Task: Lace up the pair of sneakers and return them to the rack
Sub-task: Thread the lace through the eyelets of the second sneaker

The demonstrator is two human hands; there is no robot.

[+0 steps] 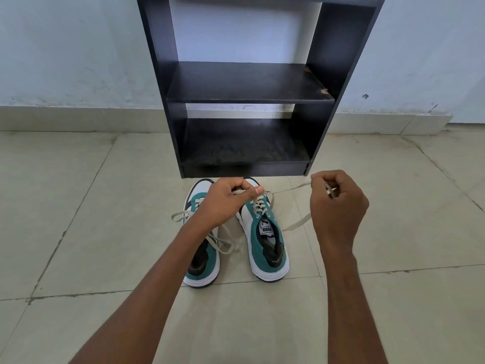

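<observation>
Two white and teal sneakers stand side by side on the floor, toes toward the rack. The right sneaker point(265, 240) has cream lace crossed through its eyelets. My left hand point(225, 200) reaches over the left sneaker point(203, 269) and pinches the lace at the right sneaker's upper eyelets. My right hand point(338, 203) is off to the right, closed on the lace end point(296, 187), which is pulled taut between both hands. The left sneaker's lace point(183, 215) lies loose across it and my forearm hides its middle.
A black rack point(249, 85) stands against the pale wall just beyond the toes, with two bare shelves at the bottom. Tiled floor point(105, 206) spreads on both sides. A loose lace tail point(298, 223) lies on the tile right of the right sneaker.
</observation>
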